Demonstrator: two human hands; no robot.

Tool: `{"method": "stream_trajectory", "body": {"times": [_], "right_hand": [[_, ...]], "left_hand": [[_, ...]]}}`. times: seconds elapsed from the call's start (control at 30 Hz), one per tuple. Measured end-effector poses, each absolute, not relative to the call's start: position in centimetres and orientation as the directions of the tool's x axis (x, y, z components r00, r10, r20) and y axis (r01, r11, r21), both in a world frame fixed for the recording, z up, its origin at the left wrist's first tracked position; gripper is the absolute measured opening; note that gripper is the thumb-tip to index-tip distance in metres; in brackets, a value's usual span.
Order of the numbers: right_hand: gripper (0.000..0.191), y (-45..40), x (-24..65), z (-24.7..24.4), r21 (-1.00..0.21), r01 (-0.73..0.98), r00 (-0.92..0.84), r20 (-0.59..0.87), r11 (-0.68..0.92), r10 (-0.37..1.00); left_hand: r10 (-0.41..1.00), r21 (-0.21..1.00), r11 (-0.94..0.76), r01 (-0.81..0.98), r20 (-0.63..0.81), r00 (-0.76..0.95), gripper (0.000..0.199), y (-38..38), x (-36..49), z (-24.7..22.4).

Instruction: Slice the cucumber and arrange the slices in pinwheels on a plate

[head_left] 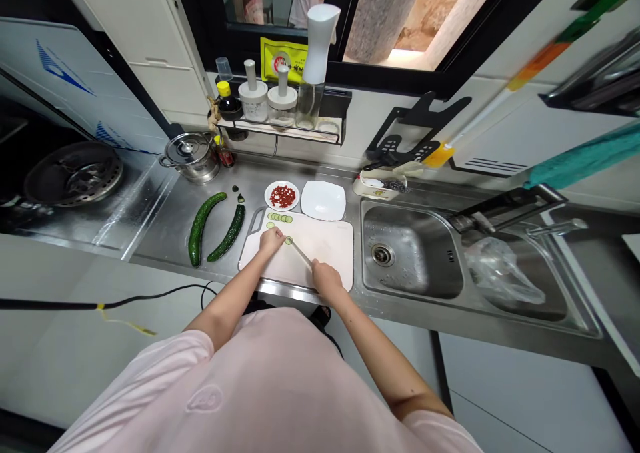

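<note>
My right hand (327,281) is wrapped round the handle of a knife (302,254), whose blade points up and left across a white cutting board (325,253). The knife's tip meets a cucumber slice (289,241). At that slice's left edge, my left hand (273,240) has its fingers drawn together, seemingly pinching it. A row of overlapping cucumber slices (280,218) lies along the board's upper left, with a single slice just below. Two cucumbers, one whole (204,226) and one with an end cut off (230,234), rest on the steel counter left of the board.
Behind the board stand a plate of chopped red pieces (283,196) and a white square plate (323,200). To the right is a sink (410,266), with a plastic bag (503,270) in its second basin. A lidded pot (193,156) and a pan (75,173) are at left.
</note>
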State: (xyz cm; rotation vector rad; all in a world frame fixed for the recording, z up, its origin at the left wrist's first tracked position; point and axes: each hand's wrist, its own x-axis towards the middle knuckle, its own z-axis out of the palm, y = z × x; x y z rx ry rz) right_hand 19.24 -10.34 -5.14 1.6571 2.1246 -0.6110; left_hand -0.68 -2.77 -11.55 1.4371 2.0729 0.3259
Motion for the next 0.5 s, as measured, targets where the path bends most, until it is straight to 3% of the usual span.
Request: {"method": "stream_trajectory", "body": {"times": [0.5], "right_hand": [[0.026, -10.28, 19.22, -5.48, -0.111, 0.971, -0.239, -0.526, 0.213, 0.816]], "left_hand": [[0.917, 0.502, 0.378, 0.778, -0.318, -0.24, 0.015, -2.74, -0.79, -12.03]]}}
